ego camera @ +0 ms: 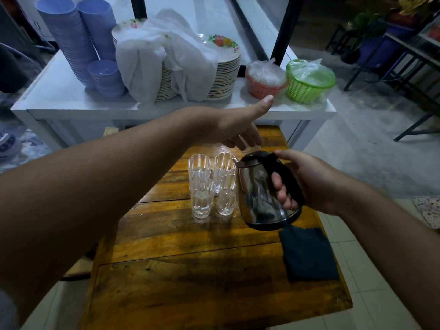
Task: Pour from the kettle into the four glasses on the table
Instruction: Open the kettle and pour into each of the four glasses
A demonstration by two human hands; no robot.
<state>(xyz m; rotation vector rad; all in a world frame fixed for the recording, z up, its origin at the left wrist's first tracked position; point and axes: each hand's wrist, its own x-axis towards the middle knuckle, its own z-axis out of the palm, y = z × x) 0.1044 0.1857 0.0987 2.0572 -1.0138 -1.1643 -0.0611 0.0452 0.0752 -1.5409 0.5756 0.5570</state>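
A rounded stainless-steel kettle with a black lid, handle and base (258,194) is held in the air above the right part of a brown wooden plank table (190,270), tilted slightly with its spout towards the glasses. Its black handle is gripped by the right hand (307,179), whose fingers (282,191) are curled through the handle opening and closed around it, with the thumb laid along the top near the lid. Just left of the kettle, four clear ribbed drinking glasses (212,184) are grouped upright in a tight square on the table, touching or nearly touching one another; the spout is placed at the rim of the far right glass, and whether water is flowing cannot be told. The left hand (240,127) is stretched out above and beyond the glasses and the kettle lid, thumb raised and fingers spread loosely downward, nothing being grasped by it. A dark folded cloth (308,253) is laid flat on the table near its right edge, below the kettle. Behind the table a white counter (59,101) is seen, on which are stacked blue plastic bowls (78,41), floral plates (226,75) partly covered by a white cloth (164,55), and an orange basket (264,81) and a green basket (309,82), both plastic-wrapped
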